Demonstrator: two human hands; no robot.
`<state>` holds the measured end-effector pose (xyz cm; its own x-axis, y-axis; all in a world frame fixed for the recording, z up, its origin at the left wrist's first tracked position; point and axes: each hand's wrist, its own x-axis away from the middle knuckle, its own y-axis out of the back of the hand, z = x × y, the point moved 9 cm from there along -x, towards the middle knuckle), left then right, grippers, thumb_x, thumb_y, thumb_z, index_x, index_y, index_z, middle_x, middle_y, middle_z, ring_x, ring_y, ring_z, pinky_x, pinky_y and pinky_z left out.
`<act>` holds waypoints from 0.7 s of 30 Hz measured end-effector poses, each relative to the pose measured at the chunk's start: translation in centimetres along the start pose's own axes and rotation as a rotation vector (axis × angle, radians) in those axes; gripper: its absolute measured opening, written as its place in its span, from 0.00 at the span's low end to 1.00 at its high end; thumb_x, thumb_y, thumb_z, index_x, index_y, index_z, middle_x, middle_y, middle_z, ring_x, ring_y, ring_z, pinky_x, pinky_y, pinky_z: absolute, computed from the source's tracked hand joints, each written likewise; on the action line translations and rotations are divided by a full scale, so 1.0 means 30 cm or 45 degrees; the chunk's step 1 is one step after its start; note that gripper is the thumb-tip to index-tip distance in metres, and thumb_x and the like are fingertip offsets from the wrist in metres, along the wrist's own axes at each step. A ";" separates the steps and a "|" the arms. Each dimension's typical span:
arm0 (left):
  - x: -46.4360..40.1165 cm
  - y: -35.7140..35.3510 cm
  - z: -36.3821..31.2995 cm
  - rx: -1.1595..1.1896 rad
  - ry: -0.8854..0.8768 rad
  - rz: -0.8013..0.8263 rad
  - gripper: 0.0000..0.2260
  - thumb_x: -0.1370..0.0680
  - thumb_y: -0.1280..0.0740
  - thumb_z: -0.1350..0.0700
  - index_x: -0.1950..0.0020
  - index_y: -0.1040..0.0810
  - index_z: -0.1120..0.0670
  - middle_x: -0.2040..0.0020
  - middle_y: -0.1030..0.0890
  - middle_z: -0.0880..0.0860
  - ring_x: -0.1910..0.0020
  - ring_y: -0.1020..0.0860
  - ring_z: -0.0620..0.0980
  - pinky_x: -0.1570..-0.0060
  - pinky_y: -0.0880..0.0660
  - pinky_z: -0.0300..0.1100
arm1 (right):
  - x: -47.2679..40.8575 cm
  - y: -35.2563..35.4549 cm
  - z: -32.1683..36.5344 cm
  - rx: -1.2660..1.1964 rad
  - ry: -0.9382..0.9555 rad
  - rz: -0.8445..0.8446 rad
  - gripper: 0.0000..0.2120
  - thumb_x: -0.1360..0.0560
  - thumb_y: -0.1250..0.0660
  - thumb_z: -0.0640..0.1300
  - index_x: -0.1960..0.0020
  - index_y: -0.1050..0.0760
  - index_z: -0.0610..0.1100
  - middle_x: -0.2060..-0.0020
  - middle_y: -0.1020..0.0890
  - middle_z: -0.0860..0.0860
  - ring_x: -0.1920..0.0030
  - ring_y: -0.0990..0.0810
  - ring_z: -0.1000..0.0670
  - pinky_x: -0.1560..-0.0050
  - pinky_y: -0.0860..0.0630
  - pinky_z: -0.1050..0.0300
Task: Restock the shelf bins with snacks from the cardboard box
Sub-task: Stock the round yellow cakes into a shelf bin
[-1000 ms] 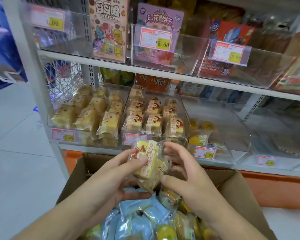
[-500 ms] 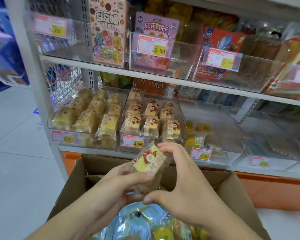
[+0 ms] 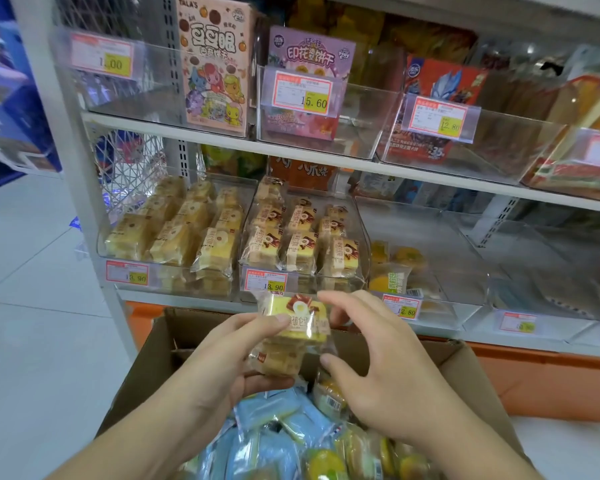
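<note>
A white shelf unit fills the view from nine to three o'clock, its clear bins at twelve o'clock stocked with wrapped cakes. Below, at six o'clock, sits the open cardboard box of snacks. Over it, the left hand grips two stacked cake packets, while the right hand pinches their wrapper edge at three o'clock.

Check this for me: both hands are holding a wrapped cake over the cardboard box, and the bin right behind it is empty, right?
Not empty: the head view shows that bin packed with matching cakes. Both hands do hold a wrapped cake over the cardboard box.
</note>
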<state>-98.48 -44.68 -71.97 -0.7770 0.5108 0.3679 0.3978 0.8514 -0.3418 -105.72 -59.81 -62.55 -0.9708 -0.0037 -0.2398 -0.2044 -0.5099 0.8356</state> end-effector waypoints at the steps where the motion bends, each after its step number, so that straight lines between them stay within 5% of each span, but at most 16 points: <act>1: 0.000 0.008 -0.003 0.012 -0.013 -0.037 0.29 0.30 0.19 0.48 0.33 0.21 0.57 0.43 0.13 0.61 0.46 0.14 0.65 0.45 0.17 0.57 | 0.002 -0.002 0.004 -0.005 0.013 0.007 0.24 0.23 0.25 0.48 0.32 0.29 0.60 0.46 0.28 0.64 0.38 0.27 0.57 0.40 0.32 0.66; 5: -0.001 0.026 -0.021 -0.007 -0.035 -0.108 0.23 0.26 0.26 0.45 0.35 0.18 0.56 0.46 0.12 0.60 0.49 0.13 0.61 0.51 0.18 0.52 | 0.011 0.008 0.031 -0.062 0.051 0.041 0.20 0.26 0.23 0.50 0.38 0.26 0.60 0.41 0.30 0.66 0.34 0.28 0.58 0.39 0.33 0.68; 10: 0.006 -0.018 -0.055 -0.203 -0.054 -0.008 0.23 0.25 0.25 0.45 0.36 0.19 0.56 0.49 0.12 0.58 0.57 0.13 0.55 0.63 0.19 0.43 | -0.011 -0.021 0.085 -0.051 0.155 0.220 0.44 0.25 0.21 0.46 0.19 0.42 0.66 0.22 0.45 0.73 0.18 0.49 0.63 0.24 0.42 0.63; 15: -0.027 -0.011 -0.082 -0.159 -0.031 0.063 0.30 0.30 0.19 0.40 0.34 0.20 0.54 0.47 0.12 0.59 0.56 0.14 0.54 0.64 0.21 0.40 | -0.050 -0.007 0.029 -0.124 0.018 0.080 0.41 0.27 0.20 0.51 0.23 0.39 0.69 0.28 0.33 0.74 0.25 0.37 0.69 0.27 0.34 0.66; 19: -0.090 0.061 -0.165 -0.066 -0.099 -0.034 0.20 0.22 0.25 0.60 0.31 0.23 0.54 0.46 0.12 0.60 0.51 0.12 0.58 0.59 0.17 0.45 | -0.167 0.037 -0.016 -0.164 -0.123 -0.069 0.31 0.27 0.20 0.52 0.37 0.36 0.72 0.39 0.29 0.77 0.37 0.32 0.75 0.43 0.33 0.79; 21: -0.128 0.113 -0.216 -0.087 -0.167 -0.151 0.22 0.23 0.25 0.64 0.32 0.23 0.51 0.47 0.12 0.56 0.51 0.12 0.58 0.53 0.16 0.51 | -0.281 0.045 -0.053 -0.117 -0.170 -0.098 0.30 0.26 0.21 0.53 0.38 0.36 0.72 0.41 0.26 0.74 0.39 0.28 0.71 0.44 0.29 0.75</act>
<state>-90.99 -42.98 -68.95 -0.8756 0.3901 0.2850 0.3284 0.9133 -0.2411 -97.60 -61.83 -60.18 -0.9619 0.1497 -0.2287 -0.2727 -0.5806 0.7672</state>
